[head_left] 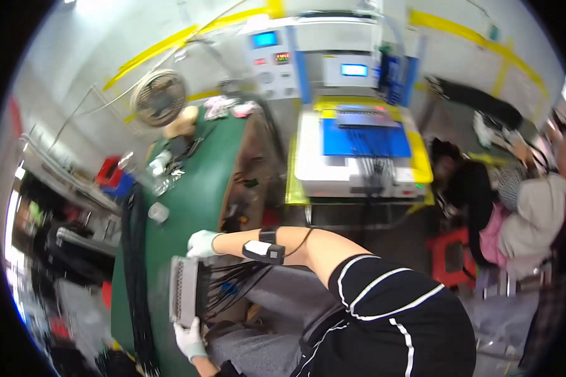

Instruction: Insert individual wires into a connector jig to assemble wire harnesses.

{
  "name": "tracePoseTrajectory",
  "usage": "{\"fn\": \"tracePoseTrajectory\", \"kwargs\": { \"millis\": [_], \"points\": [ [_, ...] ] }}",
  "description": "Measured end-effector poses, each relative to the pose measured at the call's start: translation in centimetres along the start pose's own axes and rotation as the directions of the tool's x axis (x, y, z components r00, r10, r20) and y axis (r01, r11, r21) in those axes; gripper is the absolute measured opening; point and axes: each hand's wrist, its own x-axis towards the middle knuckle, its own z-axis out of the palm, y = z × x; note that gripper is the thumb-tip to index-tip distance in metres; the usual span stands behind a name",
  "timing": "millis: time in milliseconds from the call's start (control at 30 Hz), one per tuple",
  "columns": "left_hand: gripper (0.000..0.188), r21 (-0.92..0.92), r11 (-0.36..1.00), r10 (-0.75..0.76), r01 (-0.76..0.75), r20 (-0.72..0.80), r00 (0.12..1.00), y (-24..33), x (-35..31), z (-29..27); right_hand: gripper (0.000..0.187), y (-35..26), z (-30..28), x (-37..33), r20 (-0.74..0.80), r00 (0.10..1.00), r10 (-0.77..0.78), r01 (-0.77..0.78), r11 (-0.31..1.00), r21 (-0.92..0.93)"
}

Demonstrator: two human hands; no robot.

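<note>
My left hand (189, 339), in a white glove, grips the near end of a long grey metal fixture (185, 291) with a row of small slots or teeth along it. At the fixture's far end is my right hand (202, 244), also white-gloved, with its fingers closed around that end. Several thin black cables (236, 276) run out of the fixture's right side and hang over my lap. A small blue piece (229, 289) shows among them. The fixture is held up over the right edge of the green table (170, 232), slightly blurred.
A white machine (324, 173) with a blue pad stands ahead, bearing a similar fixture (365, 115) with dangling cables. A black cable bundle (135, 276) lies along the table's left. Beyond are a fan (160, 97) and a control box (275, 66). A red stool (451, 257) stands right.
</note>
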Motion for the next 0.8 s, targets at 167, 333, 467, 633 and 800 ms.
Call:
{"fn": "tracePoseTrajectory", "kwargs": {
  "millis": [167, 333, 467, 633, 800],
  "points": [
    [0.088, -0.001, 0.996, -0.083, 0.084, -0.132, 0.988, -5.1, -1.6, -2.1, 0.054, -6.8, 1.3, 2.2, 0.329, 0.939, 0.1, -0.031, 0.977, -0.209],
    [0.101, 0.456, 0.88, -0.099, 0.134, -0.101, 0.99, -0.5, -2.0, -1.5, 0.031, -3.9, 0.5, 1.4, 0.336, 0.881, 0.334, -0.407, 0.897, 0.174],
    [0.1, 0.3, 0.934, -0.186, 0.193, -0.049, 0.981, 0.3, -3.3, -2.5, 0.022, -7.8, -1.0, 0.6, 0.297, 0.916, 0.269, -0.363, 0.872, 0.328],
    [0.083, -0.444, 0.868, 0.109, -0.222, -0.265, 0.958, -2.0, -4.3, -3.3, 0.029, -20.4, -3.9, -3.4, 0.324, 0.852, -0.411, -0.04, 0.565, 0.824],
    [0.064, -0.941, -0.064, 0.032, -0.333, -0.335, 0.942, -0.1, -8.2, -8.4, 0.035, -15.7, -4.1, -7.0, 0.504, 0.733, -0.456, -0.202, 0.561, 0.802]
  ]
}}
